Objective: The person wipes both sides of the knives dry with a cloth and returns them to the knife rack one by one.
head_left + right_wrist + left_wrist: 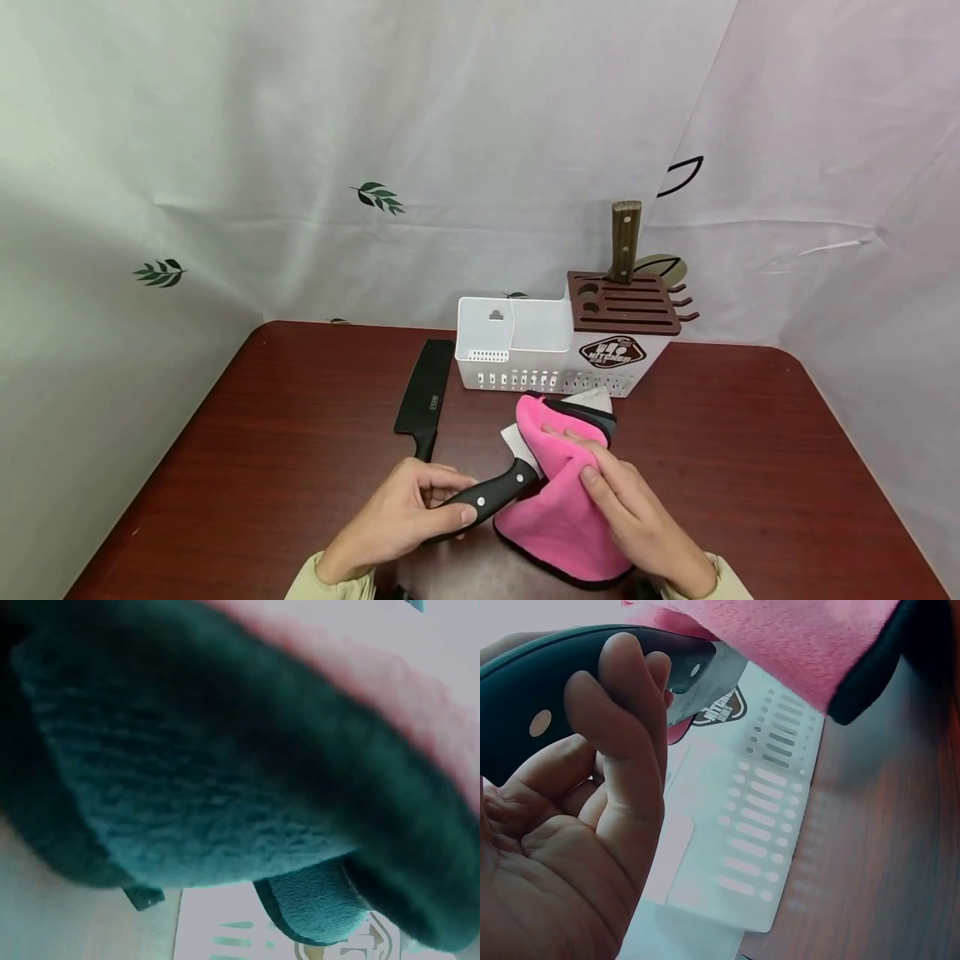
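My left hand point(393, 518) grips a kitchen knife by its black riveted handle point(495, 493). The blade slants away to the right, wrapped in a pink cloth point(551, 529) with black edging and a grey-blue underside. Bare metal shows beside the handle, and the blade's tip point(597, 400) sticks out past the cloth's far edge. My right hand point(637, 512) holds the cloth folded over the blade, thumb and fingers pressing on the pink side. In the left wrist view, curled fingers point(619, 742) close round the handle. Cloth fills most of the right wrist view and hides that hand.
A black cleaver point(424, 387) lies left of the hands, its handle partly behind the left hand. At the back stands a white perforated holder point(517, 371) with a brown slotted top point(637, 315); a wooden-handled knife point(626, 242) is upright in a slot. A patterned curtain point(480, 125) hangs behind.
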